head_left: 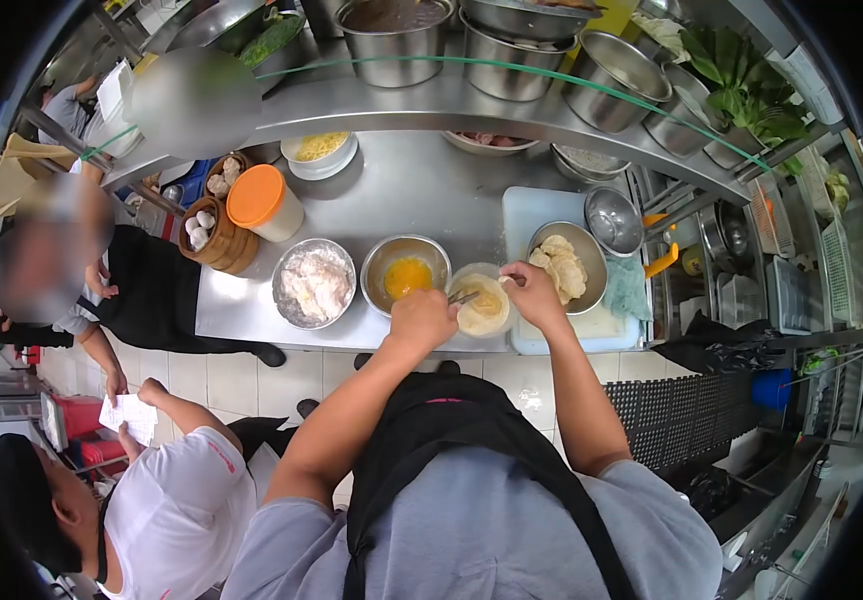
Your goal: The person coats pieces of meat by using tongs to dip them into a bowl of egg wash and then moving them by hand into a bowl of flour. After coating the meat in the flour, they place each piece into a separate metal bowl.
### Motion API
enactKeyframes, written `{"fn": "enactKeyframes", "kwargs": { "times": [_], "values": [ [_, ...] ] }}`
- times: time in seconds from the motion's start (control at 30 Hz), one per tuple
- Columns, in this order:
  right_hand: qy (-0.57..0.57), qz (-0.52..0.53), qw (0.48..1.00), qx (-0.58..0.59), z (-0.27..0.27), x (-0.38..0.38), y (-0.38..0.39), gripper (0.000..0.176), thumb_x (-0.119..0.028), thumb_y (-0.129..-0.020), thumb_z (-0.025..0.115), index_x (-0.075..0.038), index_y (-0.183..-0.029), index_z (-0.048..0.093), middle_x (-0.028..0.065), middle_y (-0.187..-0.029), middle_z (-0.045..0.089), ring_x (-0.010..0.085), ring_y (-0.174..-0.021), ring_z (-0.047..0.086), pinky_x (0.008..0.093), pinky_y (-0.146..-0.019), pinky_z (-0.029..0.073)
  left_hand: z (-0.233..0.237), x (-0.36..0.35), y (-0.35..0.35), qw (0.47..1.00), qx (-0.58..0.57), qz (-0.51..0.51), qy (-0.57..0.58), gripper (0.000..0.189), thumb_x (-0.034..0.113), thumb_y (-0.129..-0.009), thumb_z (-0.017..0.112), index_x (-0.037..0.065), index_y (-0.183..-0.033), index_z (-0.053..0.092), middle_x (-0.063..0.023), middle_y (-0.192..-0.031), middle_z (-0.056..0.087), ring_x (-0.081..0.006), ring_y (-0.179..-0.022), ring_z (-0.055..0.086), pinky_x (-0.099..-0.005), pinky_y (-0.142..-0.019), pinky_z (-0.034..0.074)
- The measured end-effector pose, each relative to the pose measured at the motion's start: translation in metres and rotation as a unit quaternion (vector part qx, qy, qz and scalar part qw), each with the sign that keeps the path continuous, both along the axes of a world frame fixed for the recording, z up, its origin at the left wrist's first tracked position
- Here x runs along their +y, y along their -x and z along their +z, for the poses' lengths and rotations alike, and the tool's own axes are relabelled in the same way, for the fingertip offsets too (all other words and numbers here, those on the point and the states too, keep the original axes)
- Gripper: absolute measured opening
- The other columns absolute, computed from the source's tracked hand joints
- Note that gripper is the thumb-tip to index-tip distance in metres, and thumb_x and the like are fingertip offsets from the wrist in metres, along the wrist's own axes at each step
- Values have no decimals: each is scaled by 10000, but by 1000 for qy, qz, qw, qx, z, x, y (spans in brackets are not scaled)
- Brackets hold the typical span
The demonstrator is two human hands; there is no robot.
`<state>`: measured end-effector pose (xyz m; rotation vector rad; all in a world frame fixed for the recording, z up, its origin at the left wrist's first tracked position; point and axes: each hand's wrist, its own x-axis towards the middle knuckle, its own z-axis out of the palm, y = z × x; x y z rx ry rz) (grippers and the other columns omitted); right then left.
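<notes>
My left hand [425, 318] is closed round a pair of metal tongs [465, 297]. Their tips reach into a clear plastic tub of breadcrumbs [482, 322], where a crumbed piece [484, 301] lies. At the tub's right rim, my right hand [537, 293] has its fingertips pinched together; whether they grip the rim or a small bit is hidden. Left of the tub stands a steel bowl [377, 262] with beaten egg [409, 277]. Farther left is a bowl of floured pieces [316, 284]. Coated pieces [561, 270] fill a steel bowl on the right.
An orange-lidded tub [264, 203] and bamboo steamers [220, 245] stand at the left. A white cutting board [532, 204] lies under the right bowl, near a green cloth [626, 287]. An overhead shelf [402, 100] carries steel pots. Two people [167, 500] [142, 280] are at the left.
</notes>
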<state>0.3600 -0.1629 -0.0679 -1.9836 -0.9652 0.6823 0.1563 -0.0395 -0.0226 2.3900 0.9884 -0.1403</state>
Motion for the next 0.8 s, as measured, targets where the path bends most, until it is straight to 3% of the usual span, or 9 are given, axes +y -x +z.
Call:
{"fn": "enactKeyframes", "kwargs": {
  "times": [0.1,0.27,0.37,0.47,0.57,0.67,0.73,0.8],
  "values": [
    [3,11,1000,-4,-13,5,9,286,-153,-859,665,-7,-1101,713,194,-1032,742,322,-940,718,398,-864,553,19,-1,1,999,17,-5,-36,324,371,-924,650,65,-952,753,-223,-856,719,-405,-883,711,-505,-798,557],
    [167,99,970,-149,-54,33,26,347,-148,-828,654,6,-1138,686,242,-1153,701,404,-1096,664,473,-941,528,41,15,29,998,-29,16,-47,339,385,-932,642,63,-961,744,-214,-854,721,-418,-845,701,-520,-766,546],
    [222,155,941,-205,-72,50,28,381,-134,-798,662,8,-1151,688,245,-1177,693,402,-1131,652,466,-965,527,44,24,48,995,-65,69,-16,333,363,-932,668,39,-952,741,-213,-839,716,-415,-815,693,-496,-732,533],
    [225,148,949,-164,-91,59,19,411,-136,-767,684,11,-1152,686,242,-1194,688,399,-1136,652,459,-978,526,37,29,70,983,-149,108,-7,305,328,-931,690,34,-985,748,-213,-804,706,-398,-769,692,-470,-702,527],
    [281,230,923,-126,-55,61,11,527,-136,-763,649,27,-1265,624,255,-1277,649,397,-1190,624,457,-1043,495,38,31,90,975,-173,140,3,299,311,-937,699,26,-1012,749,-201,-773,697,-368,-722,684,-436,-677,517],
    [258,185,937,-145,-5,51,23,513,-130,-759,664,11,-1251,630,247,-1278,651,404,-1170,633,466,-1025,507,43,32,109,969,-179,168,20,305,306,-943,699,10,-1001,746,-194,-761,689,-342,-692,670,-415,-665,508],
    [236,142,944,-182,-16,46,30,453,-129,-774,669,7,-1206,645,243,-1228,670,405,-1139,644,475,-1001,516,41,32,119,964,-205,168,-1,307,296,-942,705,-4,-991,740,-189,-747,680,-308,-659,648,-397,-653,499],
    [212,93,948,-220,-32,41,37,393,-128,-790,675,3,-1161,661,240,-1179,688,406,-1108,656,485,-977,524,39,34,126,962,-191,196,22,289,302,-936,705,19,-981,745,-209,-780,691,-401,-728,669,-445,-680,510]
  ]
}}
